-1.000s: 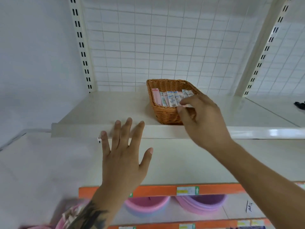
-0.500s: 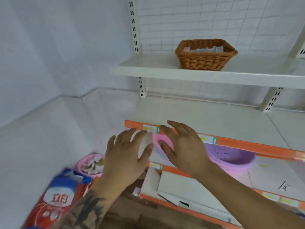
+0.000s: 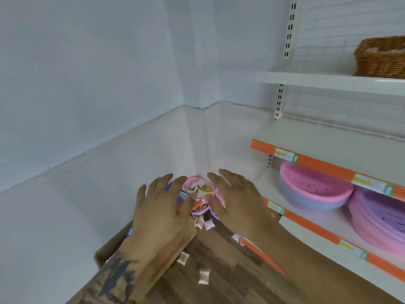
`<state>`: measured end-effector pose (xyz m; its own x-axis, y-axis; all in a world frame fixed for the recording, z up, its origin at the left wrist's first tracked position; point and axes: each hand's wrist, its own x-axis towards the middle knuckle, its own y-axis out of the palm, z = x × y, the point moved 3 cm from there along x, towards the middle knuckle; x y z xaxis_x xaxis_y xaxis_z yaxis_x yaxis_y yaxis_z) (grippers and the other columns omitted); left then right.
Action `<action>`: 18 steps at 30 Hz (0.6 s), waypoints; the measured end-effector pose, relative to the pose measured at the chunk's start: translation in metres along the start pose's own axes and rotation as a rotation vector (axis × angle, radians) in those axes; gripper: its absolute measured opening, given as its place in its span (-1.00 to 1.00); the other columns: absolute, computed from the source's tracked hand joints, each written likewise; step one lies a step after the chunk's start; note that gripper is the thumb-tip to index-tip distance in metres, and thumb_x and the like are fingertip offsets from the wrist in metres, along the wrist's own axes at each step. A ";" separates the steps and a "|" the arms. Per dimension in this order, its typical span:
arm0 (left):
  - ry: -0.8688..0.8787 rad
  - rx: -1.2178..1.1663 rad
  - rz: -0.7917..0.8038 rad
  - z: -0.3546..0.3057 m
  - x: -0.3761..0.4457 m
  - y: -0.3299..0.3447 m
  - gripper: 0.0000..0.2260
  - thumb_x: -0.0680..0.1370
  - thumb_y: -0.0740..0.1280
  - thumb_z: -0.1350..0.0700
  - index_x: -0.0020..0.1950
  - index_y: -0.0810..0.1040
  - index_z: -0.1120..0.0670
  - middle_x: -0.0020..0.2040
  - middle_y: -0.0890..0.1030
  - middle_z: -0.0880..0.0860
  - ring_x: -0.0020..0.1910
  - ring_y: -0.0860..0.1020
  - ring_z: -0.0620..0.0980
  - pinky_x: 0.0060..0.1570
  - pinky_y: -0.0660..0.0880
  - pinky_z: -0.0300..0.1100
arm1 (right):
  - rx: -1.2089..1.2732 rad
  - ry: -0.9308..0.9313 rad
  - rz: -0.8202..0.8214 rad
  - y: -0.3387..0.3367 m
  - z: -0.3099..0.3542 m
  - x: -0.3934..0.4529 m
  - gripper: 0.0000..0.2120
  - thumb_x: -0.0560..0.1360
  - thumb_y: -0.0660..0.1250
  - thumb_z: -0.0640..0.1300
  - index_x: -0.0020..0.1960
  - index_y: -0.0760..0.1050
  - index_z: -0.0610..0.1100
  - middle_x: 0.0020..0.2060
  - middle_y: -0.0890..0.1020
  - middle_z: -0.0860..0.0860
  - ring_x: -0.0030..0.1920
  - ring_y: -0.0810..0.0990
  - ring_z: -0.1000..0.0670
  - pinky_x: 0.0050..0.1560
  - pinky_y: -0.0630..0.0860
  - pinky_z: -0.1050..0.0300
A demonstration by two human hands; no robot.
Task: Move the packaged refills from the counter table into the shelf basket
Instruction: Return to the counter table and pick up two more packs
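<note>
While both of my hands hang spread over the far left corner of the scene, neither one holds anything: my left hand has its fingers straight and fanned, palm down, and my right hand is spread the same way just beside it, a ring on one finger. Between and just beyond my fingertips sits a pink bowl heaped with small packets, too blurred for me to read. Near my left wrist a cardboard box stands on the wooden counter table, its long side running from near left to far right. A few small white packaged refills lie loose and flat on the wood, near me and apart from each other; the closest one has its long axis pointing roughly away from me, and another lies just beside the box. Far to the right, on the upper white shelf, the wicker shelf basket stands upright, well apart from my hands, with something pink inside that I cannot make out. Below it, on the orange-edged shelves, lie stacked pink and purple plastic basins.
</note>
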<state>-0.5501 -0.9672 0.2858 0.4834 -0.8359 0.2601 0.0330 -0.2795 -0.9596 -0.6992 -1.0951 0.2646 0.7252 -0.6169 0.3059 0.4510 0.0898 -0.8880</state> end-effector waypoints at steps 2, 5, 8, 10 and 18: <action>-0.040 -0.022 -0.019 0.030 -0.018 -0.010 -0.35 0.56 -0.10 -0.39 0.49 0.45 -0.16 0.51 0.47 0.02 0.48 0.42 0.11 0.46 0.29 0.25 | 0.008 -0.025 0.026 0.008 0.035 0.001 -0.39 0.57 0.04 0.30 0.51 0.42 0.08 0.47 0.49 -0.07 0.41 0.51 -0.20 0.37 0.45 -0.18; -0.087 -0.022 -0.042 0.078 -0.045 -0.019 -0.36 0.56 -0.07 -0.39 0.48 0.46 -0.15 0.49 0.49 0.04 0.46 0.45 0.13 0.45 0.31 0.29 | 0.017 -0.064 0.061 0.026 0.088 0.001 -0.41 0.58 0.09 0.26 0.55 0.35 0.09 0.52 0.43 -0.05 0.47 0.44 -0.17 0.44 0.37 -0.16; -0.120 0.016 -0.042 0.137 -0.070 -0.028 -0.42 0.58 -0.01 -0.34 0.45 0.49 -0.12 0.45 0.53 0.08 0.41 0.51 0.17 0.39 0.37 0.33 | 0.011 -0.105 0.075 0.051 0.146 0.002 -0.42 0.60 0.09 0.28 0.55 0.34 0.09 0.51 0.45 -0.05 0.45 0.47 -0.17 0.43 0.39 -0.17; -0.152 0.043 -0.017 0.179 -0.089 -0.033 -0.42 0.59 -0.01 -0.35 0.43 0.51 -0.12 0.43 0.56 0.09 0.38 0.54 0.20 0.35 0.40 0.35 | 0.014 -0.132 0.065 0.069 0.187 -0.001 -0.45 0.60 0.09 0.27 0.52 0.40 0.08 0.45 0.51 -0.05 0.39 0.53 -0.17 0.36 0.47 -0.18; -0.292 0.116 0.086 0.337 -0.182 -0.043 -0.35 0.57 -0.17 -0.39 0.57 0.29 -0.20 0.61 0.33 0.00 0.57 0.31 0.11 0.53 0.16 0.26 | 0.042 -0.232 0.191 0.145 0.350 -0.011 -0.39 0.59 -0.01 0.32 0.53 0.38 0.09 0.49 0.47 -0.04 0.45 0.48 -0.15 0.39 0.45 -0.19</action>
<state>-0.3445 -0.6439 0.2435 0.7188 -0.6785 0.1516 0.0724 -0.1438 -0.9870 -0.4598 -0.8012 0.2530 0.8961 -0.3915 0.2091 0.3125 0.2221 -0.9236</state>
